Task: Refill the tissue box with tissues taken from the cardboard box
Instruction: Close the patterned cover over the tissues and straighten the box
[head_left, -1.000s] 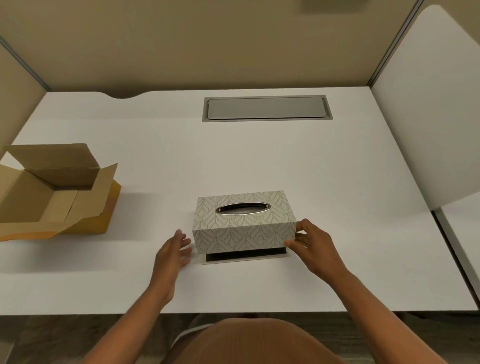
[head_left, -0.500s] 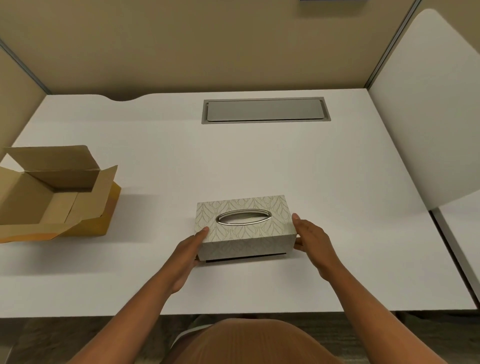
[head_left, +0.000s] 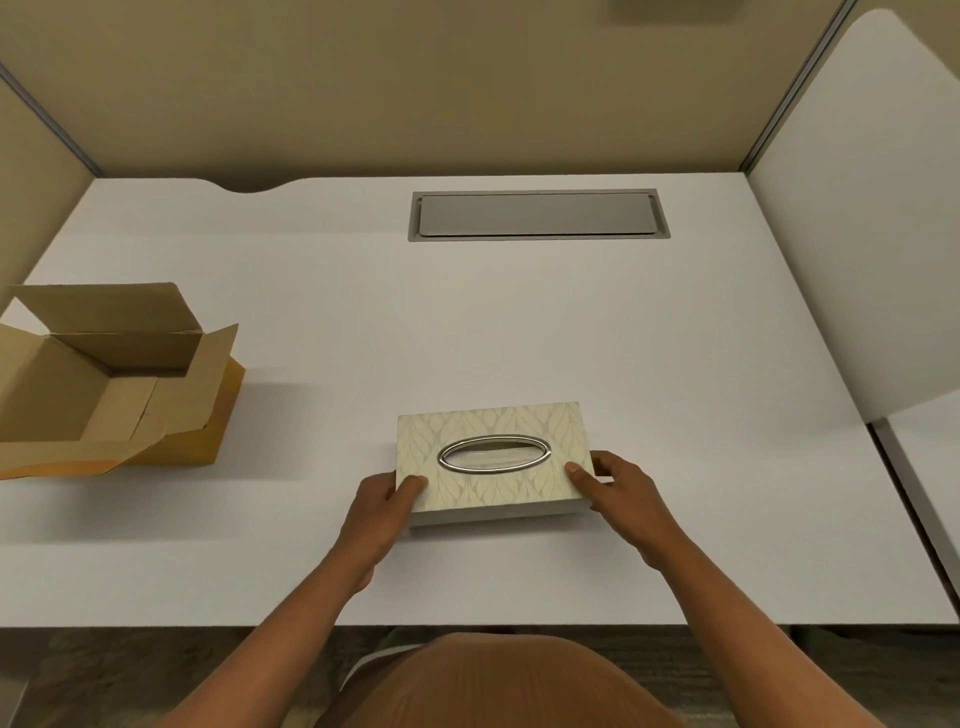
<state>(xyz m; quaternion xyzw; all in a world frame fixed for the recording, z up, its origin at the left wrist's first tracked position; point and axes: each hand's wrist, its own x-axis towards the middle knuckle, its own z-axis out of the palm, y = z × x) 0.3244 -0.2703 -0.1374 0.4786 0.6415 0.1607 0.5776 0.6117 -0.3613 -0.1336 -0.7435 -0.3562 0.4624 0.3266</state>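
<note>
Both bare forearms reached forward from the lower edge of the view and converged toward the middle. The left hand (head_left: 382, 512) was cupped against the left near corner of the tissue box (head_left: 493, 462), its thumb lying up on the top face and the fingers (head_left: 363, 499) curled down the side. The right hand (head_left: 621, 491) mirrored it at the right near corner, thumb laid on the top and the fingers wrapped around the end wall. Both wrists were held low, nearly level with the bench (head_left: 675, 364).
</note>
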